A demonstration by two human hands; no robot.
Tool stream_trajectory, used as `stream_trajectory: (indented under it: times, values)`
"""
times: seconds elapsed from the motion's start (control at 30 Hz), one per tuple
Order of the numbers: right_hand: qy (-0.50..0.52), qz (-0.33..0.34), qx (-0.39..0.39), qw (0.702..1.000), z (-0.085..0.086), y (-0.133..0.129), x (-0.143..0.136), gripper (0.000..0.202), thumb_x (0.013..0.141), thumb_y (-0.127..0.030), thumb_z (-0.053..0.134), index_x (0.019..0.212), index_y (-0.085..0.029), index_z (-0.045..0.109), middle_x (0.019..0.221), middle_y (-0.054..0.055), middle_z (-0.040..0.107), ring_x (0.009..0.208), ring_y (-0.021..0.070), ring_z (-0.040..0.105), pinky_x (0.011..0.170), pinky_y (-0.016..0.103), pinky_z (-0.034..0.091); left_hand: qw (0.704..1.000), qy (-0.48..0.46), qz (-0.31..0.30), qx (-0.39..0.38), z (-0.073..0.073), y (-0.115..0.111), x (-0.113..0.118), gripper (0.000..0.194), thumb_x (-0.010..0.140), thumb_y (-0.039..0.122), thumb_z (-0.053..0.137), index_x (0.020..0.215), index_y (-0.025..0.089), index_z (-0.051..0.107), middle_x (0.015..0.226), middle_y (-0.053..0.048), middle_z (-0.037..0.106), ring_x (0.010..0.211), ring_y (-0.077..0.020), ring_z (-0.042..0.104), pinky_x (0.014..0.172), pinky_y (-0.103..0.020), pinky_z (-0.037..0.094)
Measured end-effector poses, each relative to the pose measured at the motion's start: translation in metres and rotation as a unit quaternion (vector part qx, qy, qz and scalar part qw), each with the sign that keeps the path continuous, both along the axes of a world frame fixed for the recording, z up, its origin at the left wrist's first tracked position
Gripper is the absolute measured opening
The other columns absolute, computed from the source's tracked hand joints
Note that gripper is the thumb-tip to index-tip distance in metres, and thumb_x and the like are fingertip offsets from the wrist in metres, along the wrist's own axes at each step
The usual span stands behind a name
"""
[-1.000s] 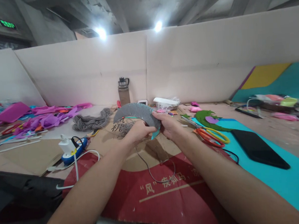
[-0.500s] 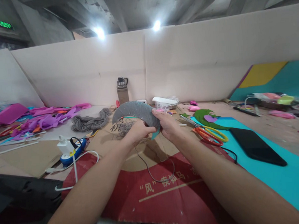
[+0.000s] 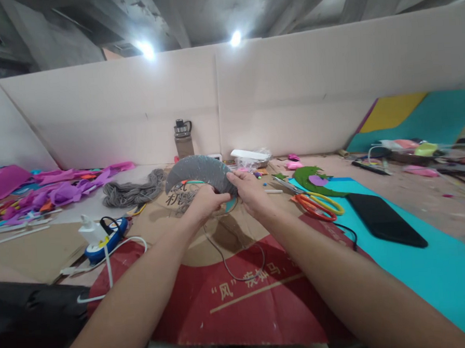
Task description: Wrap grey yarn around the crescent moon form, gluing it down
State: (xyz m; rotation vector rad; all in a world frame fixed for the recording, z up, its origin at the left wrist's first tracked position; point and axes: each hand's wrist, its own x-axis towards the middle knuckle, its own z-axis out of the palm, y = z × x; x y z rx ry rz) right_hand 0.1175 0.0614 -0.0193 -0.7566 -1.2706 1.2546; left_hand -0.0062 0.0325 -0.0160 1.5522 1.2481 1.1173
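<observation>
Nearest you, a red and tan cardboard sheet with printed characters (image 3: 240, 319) lies on the pinkish table (image 3: 397, 189), a thin grey yarn strand (image 3: 241, 279) looping over it. To the right, a flat turquoise sheet (image 3: 425, 283) carries a black, slab-like device with rounded corners (image 3: 385, 220). On the left, a white plug adapter (image 3: 92, 230) stands in a blue and white power strip (image 3: 117, 236). Farther in, at the middle, you hold a grey, yarn-wrapped crescent (image 3: 197, 169) above the cardboard, its outer curve toward the far side. Your right hand (image 3: 249, 191) has its grip pinching the right end, and your left hand (image 3: 208, 202) is closed on the inner edge of that same end. Right of your hands lie scissors with orange-red and yellow handles (image 3: 303, 199); left lies a loose grey yarn bundle (image 3: 134, 190). At the far side, a translucent grey bottle with a dark lid (image 3: 183, 144) stands upright before a white panel (image 3: 283, 104).
</observation>
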Motion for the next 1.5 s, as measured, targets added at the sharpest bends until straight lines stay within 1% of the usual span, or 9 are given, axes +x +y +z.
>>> stream_trajectory:
  times: [0.13,0.3,0.47,0.8,0.97,1.1,1.33,1.4,1.5]
  values:
    - [-0.002,-0.007,-0.005,1.0,0.0,0.0,0.0,0.032,0.065,-0.052,0.065,0.068,-0.021,0.06,0.068,0.0,0.065,0.072,0.0188,0.061,0.067,0.031,0.048,1.0,0.016,0.012,0.004,0.0,0.0,0.001,0.018,0.059,0.024,0.066,0.053,0.018,0.05,0.049,0.005,0.042,0.045,-0.0079,0.033,0.046,-0.024,0.023]
    - [0.015,-0.041,-0.011,0.999,0.001,-0.003,0.002,0.045,0.076,-0.066,0.056,0.077,-0.021,0.062,0.074,0.0,0.065,0.07,0.0167,0.058,0.063,0.029,0.045,0.999,-0.042,0.018,-0.016,0.003,-0.001,0.003,0.018,0.058,0.025,0.065,0.052,0.019,0.049,0.047,0.005,0.04,0.043,-0.0076,0.033,0.044,-0.024,0.024]
    - [0.021,-0.027,-0.029,0.999,0.004,-0.007,0.005,0.052,0.078,-0.069,0.056,0.081,-0.019,0.067,0.077,0.002,0.067,0.062,0.0122,0.054,0.059,0.026,0.044,0.994,-0.093,0.04,-0.032,0.005,0.0,0.001,0.019,0.058,0.026,0.068,0.057,0.018,0.05,0.049,0.006,0.043,0.043,-0.0067,0.033,0.043,-0.023,0.024]
    - [0.021,-0.061,-0.04,0.997,0.003,-0.008,0.003,0.042,0.079,-0.06,0.061,0.086,-0.019,0.066,0.077,0.001,0.061,0.063,0.011,0.051,0.058,0.024,0.039,0.978,-0.197,0.047,-0.043,0.01,-0.002,0.003,0.022,0.057,0.02,0.067,0.055,0.018,0.045,0.047,0.009,0.034,0.043,-0.0038,0.026,0.044,-0.021,0.018]
    - [0.017,-0.078,-0.046,0.996,0.006,-0.011,0.001,0.036,0.082,-0.054,0.06,0.084,-0.018,0.067,0.077,0.0,0.06,0.063,0.0097,0.05,0.057,0.022,0.038,0.977,-0.203,0.059,-0.016,0.008,0.002,-0.001,0.024,0.056,0.021,0.067,0.053,0.019,0.043,0.047,0.009,0.033,0.043,-0.0039,0.026,0.043,-0.021,0.017]
    - [-0.005,-0.067,-0.049,0.997,0.005,-0.011,-0.002,0.034,0.085,-0.05,0.054,0.084,-0.018,0.064,0.076,-0.001,0.058,0.061,0.0091,0.049,0.056,0.022,0.037,0.979,-0.19,0.077,-0.003,0.009,0.003,-0.002,0.025,0.055,0.022,0.067,0.053,0.019,0.042,0.048,0.008,0.033,0.045,-0.0046,0.027,0.043,-0.021,0.02]
    - [-0.06,-0.049,-0.003,0.997,0.001,-0.011,-0.005,0.027,0.086,-0.047,0.051,0.077,-0.021,0.054,0.068,-0.003,0.052,0.058,0.0113,0.048,0.054,0.024,0.038,0.979,-0.19,0.073,-0.002,0.009,0.004,-0.003,0.026,0.054,0.022,0.068,0.053,0.02,0.042,0.048,0.008,0.033,0.045,-0.0045,0.025,0.042,-0.022,0.017]
    - [-0.07,-0.052,0.008,0.996,0.001,-0.013,-0.006,0.025,0.086,-0.044,0.051,0.077,-0.021,0.054,0.066,-0.003,0.05,0.061,0.0124,0.049,0.056,0.025,0.04,0.979,-0.191,0.074,-0.001,0.009,0.005,-0.003,0.027,0.054,0.023,0.068,0.054,0.02,0.042,0.048,0.008,0.033,0.045,-0.0046,0.026,0.043,-0.022,0.018]
    - [-0.095,-0.073,0.046,0.992,0.003,-0.016,-0.006,0.017,0.086,-0.037,0.052,0.086,-0.021,0.057,0.076,-0.001,0.056,0.071,0.0139,0.052,0.066,0.027,0.043,0.978,-0.196,0.078,-0.003,0.009,0.005,-0.004,0.026,0.055,0.022,0.068,0.055,0.019,0.042,0.049,0.008,0.033,0.045,-0.0047,0.027,0.043,-0.022,0.019]
